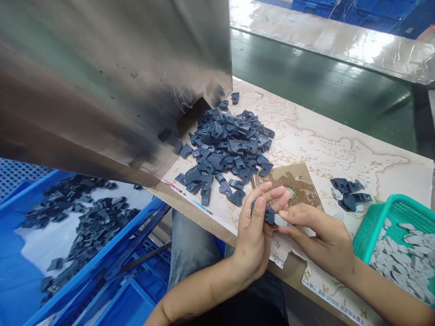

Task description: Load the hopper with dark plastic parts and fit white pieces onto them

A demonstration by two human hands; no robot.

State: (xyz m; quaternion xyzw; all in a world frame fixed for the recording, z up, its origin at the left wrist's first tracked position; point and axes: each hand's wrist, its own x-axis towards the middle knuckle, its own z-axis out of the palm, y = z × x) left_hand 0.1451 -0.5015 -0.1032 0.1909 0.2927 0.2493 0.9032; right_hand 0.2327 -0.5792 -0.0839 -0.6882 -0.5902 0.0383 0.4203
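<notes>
My left hand holds a dark blue plastic part between thumb and fingers, above the table's front edge. Pinched in the thumb and forefinger of my right hand is a small white piece, close against the dark part. Whether the two are joined I cannot tell. Just beyond my hands lies a brown board with wet-looking patches and a small pale green oval on it. A heap of similar dark blue parts spreads over the map-printed sheet to the left of the board.
A green basket of white pieces stands at right, near a small cluster of dark parts. On the left a metal panel rises above a blue bin holding dark parts. Behind the table runs a green conveyor belt.
</notes>
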